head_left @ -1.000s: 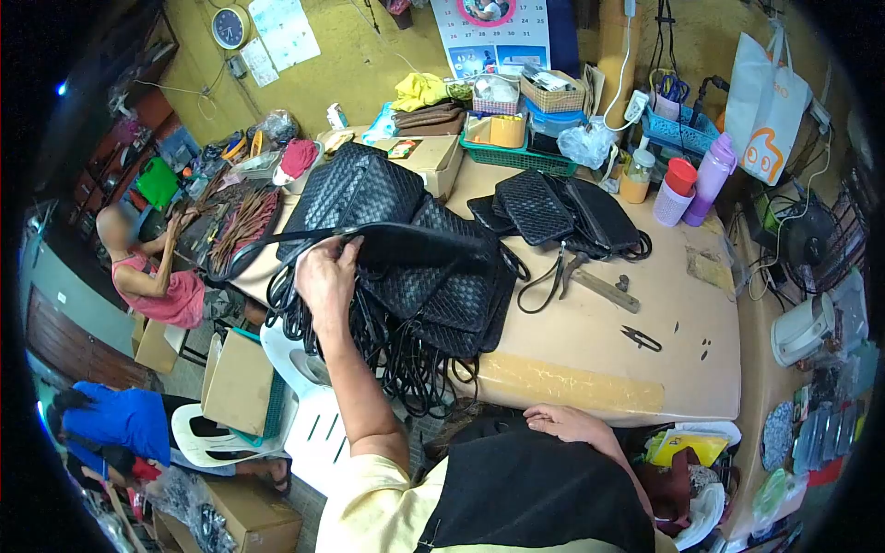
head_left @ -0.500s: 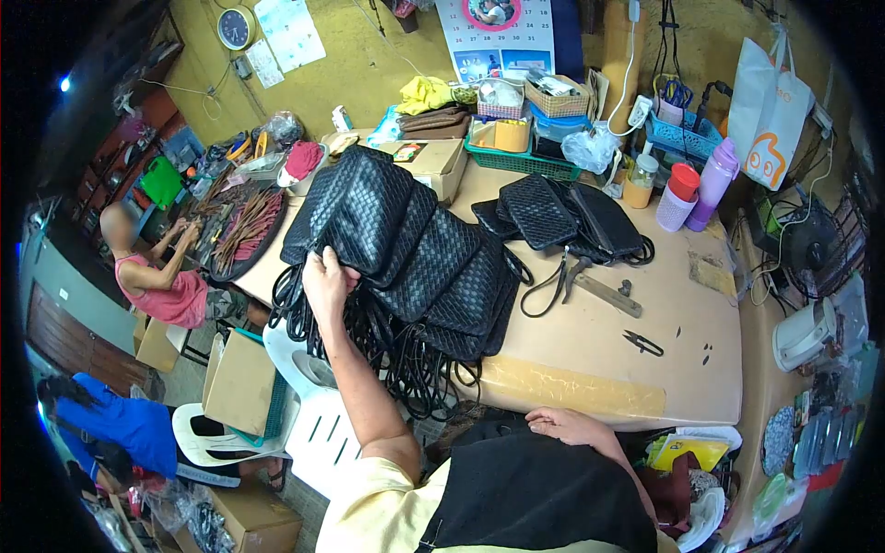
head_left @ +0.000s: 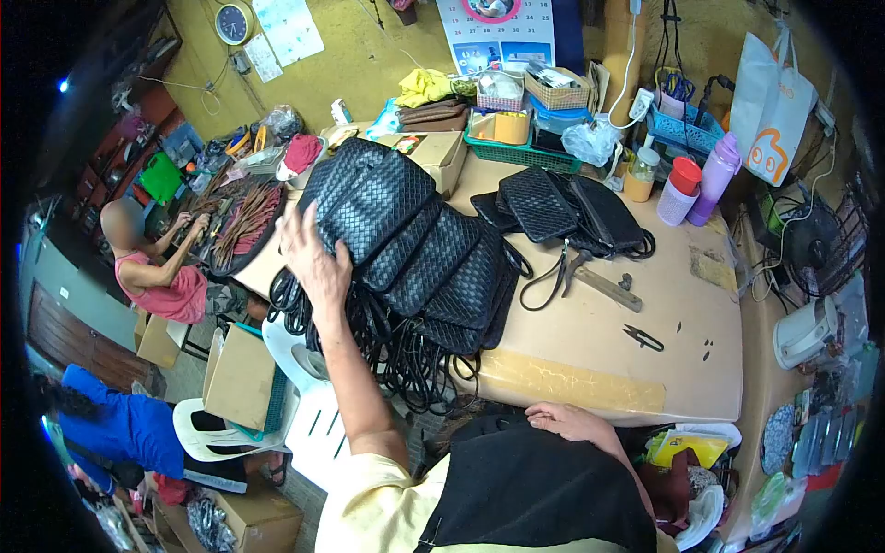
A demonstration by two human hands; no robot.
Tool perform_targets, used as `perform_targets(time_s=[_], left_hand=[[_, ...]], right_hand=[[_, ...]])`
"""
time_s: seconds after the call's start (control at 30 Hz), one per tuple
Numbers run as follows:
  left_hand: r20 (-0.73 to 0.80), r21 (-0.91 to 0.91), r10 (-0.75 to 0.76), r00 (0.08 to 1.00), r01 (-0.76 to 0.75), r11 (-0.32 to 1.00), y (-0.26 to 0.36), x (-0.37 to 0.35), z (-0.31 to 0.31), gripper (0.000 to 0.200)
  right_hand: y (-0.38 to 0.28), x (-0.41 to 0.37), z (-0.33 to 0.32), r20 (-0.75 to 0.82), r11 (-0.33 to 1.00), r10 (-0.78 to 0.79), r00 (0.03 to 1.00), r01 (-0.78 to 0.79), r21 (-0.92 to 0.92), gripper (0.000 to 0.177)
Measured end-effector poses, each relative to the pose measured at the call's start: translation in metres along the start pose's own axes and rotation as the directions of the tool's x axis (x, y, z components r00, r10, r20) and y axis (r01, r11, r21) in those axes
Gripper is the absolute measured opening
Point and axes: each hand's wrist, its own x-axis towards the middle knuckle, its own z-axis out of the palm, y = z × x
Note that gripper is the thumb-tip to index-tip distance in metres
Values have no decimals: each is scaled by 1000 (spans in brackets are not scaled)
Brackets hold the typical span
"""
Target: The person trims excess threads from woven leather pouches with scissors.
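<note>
From my feed, the left hand (head_left: pixel 315 256) is wide open with its fingers spread, at the left side of the pile of black woven bags (head_left: pixel 406 230) in the centre of the frame; I cannot tell whether it touches them. The bags overlap too closely for me to count, and many black straps (head_left: pixel 419 369) hang below them over the table edge. The right hand (head_left: pixel 564 420) lies low in the centre, over the black apron (head_left: pixel 544 488); its palm is hidden, so I cannot tell how open it is.

Right of the pile, on the table (head_left: pixel 682 369), I make out at least three black pouches (head_left: pixel 544 207). Below them lie one hammer (head_left: pixel 607 288) with a wooden handle and one pair of thread snips (head_left: pixel 643 337).

At the upper right I count one purple bottle (head_left: pixel 714 180), one red-lidded container (head_left: pixel 679 192) and one white bag (head_left: pixel 772 111) with an orange figure; its lettering is too small for me to read. One wall calendar (head_left: pixel 502 41) at the top shows dates, 26 to 31 in its last row. One round clock (head_left: pixel 233 24) hangs upper left. Two other people are on the left: one person in pink (head_left: pixel 161 276), one person in blue (head_left: pixel 120 424).
</note>
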Motion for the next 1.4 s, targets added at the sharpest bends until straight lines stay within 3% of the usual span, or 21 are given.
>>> perform_targets(time_s=[0.1, 0.17, 0.3, 0.43, 0.47, 0.53, 0.6, 0.67, 0.7, 0.77, 0.8, 0.83, 0.9, 0.97, 1.03, 1.1, 1.17, 1.23, 1.3, 1.37, 1.4], left_hand=[[451, 83, -155, 879, 131, 988, -19, -4, 28, 48], [284, 204, -120, 951, 63, 977, -16, -5, 28, 41], [204, 292, -308, 929, 243, 925, -13, -12, 30, 39], [167, 295, -261, 951, 205, 933, -6, -11, 20, 45], [157, 275, -232, 960, 184, 944, 2, -8, 11, 46], [153, 211, -185, 971, 151, 966, 18, -3, -4, 45], [159, 135, -129, 979, 108, 985, 32, 0, -15, 45], [144, 16, -36, 989, 35, 999, 49, -1, -17, 44], [99, -95, 35, 994, -26, 995, 64, -3, -18, 41], [145, -348, 159, 977, -100, 932, 100, -7, -16, 39], [204, -465, 237, 950, -119, 877, 120, -13, -9, 38], [251, -575, 320, 914, -125, 808, 140, -21, 3, 38], [399, -773, 453, 797, 28, 633, 181, -47, 40, 36], [488, -755, 506, 711, 52, 654, 217, -72, 83, 47], [458, -601, 491, 741, -150, 785, 244, -87, 132, 61], [481, -444, 439, 759, -221, 868, 258, -86, 167, 69], [509, -375, 402, 761, -224, 900, 263, -81, 188, 70], [575, -382, 409, 709, -209, 900, 261, -72, 203, 61], [398, -410, 463, 792, -298, 862, 254, -71, 228, 46], [268, -503, 385, 883, -212, 838, 251, -43, 209, 25], [290, -532, 304, 907, -111, 840, 249, -26, 192, 24]], right_hand=[[2, -1, -1, 32, 996, -24, 999, 26, -83, 52], [-4, -10, -4, 27, 993, 30, 999, -27, -119, 54], [22, -20, 2, -16, 994, 82, 997, -83, -68, 57], [49, -24, 6, -86, 944, 216, 973, -231, -234, 47], [71, -24, 11, -90, 944, 221, 971, -236, -232, 47], [100, -28, 25, -286, 936, -120, 951, 12, -352, 41], [88, -42, 16, -281, 930, -28, 959, -78, -358, 39], [22, -68, -8, -232, 886, 201, 952, -277, -372, 31], [0, -83, -21, -237, 886, 201, 950, -280, -370, 31], [-23, -101, -38, -526, 897, 224, 820, -384, -216, 23], [-13, -101, -48, -704, 904, 88, 705, -353, -240, 22], [0, -96, -56, -837, 905, -53, 545, -328, -271, 22], [2, -74, -75, -929, 796, -341, 146, -480, -368, 25], [35, -49, -84, -927, 768, -352, 133, -524, -367, 28], [47, -42, -90, -923, 740, -365, 121, -564, -367, 32], [48, -41, -89, -943, 793, -263, 202, -513, -330, 28], [68, -41, -93, -940, 827, -278, 199, -448, -339, 26], [72, -43, -97, -936, 855, -299, 187, -383, -350, 23], [63, -40, -95, -988, 987, -157, -10, -38, -157, 12], [61, -42, -98, -986, 985, -161, -48, -66, -157, 11], [60, -43, -99, -983, 983, -169, -77, -93, -162, 12]])
